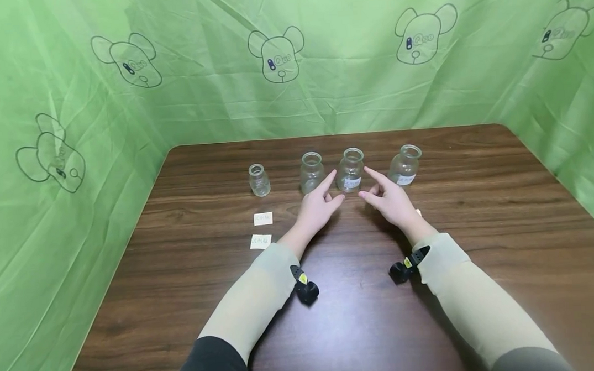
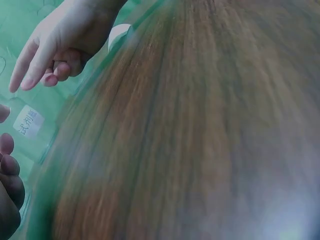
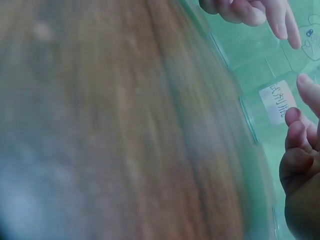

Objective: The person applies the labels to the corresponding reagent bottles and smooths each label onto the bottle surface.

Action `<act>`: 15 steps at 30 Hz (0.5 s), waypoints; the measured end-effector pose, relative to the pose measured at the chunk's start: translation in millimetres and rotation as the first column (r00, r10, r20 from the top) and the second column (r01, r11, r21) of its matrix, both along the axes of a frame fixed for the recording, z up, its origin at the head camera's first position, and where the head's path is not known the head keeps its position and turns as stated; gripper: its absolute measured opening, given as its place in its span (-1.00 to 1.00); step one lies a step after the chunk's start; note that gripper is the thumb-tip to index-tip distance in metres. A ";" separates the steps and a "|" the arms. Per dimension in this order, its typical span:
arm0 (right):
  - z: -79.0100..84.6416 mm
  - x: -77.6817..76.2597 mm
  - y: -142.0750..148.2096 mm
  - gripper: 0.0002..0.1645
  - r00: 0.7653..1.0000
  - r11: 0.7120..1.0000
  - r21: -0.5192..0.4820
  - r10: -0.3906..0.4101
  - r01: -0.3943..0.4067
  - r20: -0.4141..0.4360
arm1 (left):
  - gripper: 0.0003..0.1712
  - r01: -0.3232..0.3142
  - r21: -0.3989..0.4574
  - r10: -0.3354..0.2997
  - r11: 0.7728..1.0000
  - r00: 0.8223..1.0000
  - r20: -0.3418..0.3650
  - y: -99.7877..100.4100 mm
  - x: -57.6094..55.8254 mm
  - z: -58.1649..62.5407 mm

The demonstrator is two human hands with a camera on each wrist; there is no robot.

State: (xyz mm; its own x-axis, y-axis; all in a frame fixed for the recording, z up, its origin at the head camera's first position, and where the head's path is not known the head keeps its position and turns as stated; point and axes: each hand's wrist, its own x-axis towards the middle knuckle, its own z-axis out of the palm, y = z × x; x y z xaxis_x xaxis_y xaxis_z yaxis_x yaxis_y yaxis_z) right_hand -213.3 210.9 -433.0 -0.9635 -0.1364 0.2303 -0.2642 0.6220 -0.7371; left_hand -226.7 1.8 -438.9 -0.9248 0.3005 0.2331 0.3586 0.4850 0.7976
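A clear glass jar with a white handwritten label [image 1: 351, 175] stands upright between my two hands. To its left is my left hand [image 1: 318, 209], index finger and thumb extended toward the jar, holding nothing. On the other side my right hand [image 1: 389, 201] points inward the same way, also holding nothing, its other fingers curled. Both wrist views show the jar's label [image 2: 29, 121] facing the hands. An unlabelled glass jar [image 1: 311, 167] stands just behind the left hand, which partly covers it. Another labelled jar [image 1: 405, 161] is beyond the right hand.
A smaller glass jar [image 1: 259, 181] stands farther left. Two white paper labels with handwriting lie below it, the upper label [image 1: 263, 218] and the lower label [image 1: 261, 241]. A white scrap [image 1: 418, 212] shows beside the right wrist. Green cloth [image 1: 323, 101] hangs behind the wooden table [image 1: 353, 327].
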 end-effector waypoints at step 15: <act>1.2 9.9 -7.7 -0.35 0.997 0.999 -0.025 0.023 -0.022 0.069 | -0.51 -0.001 -0.026 0.002 1.000 0.998 0.058 -23.1 3.1 6.1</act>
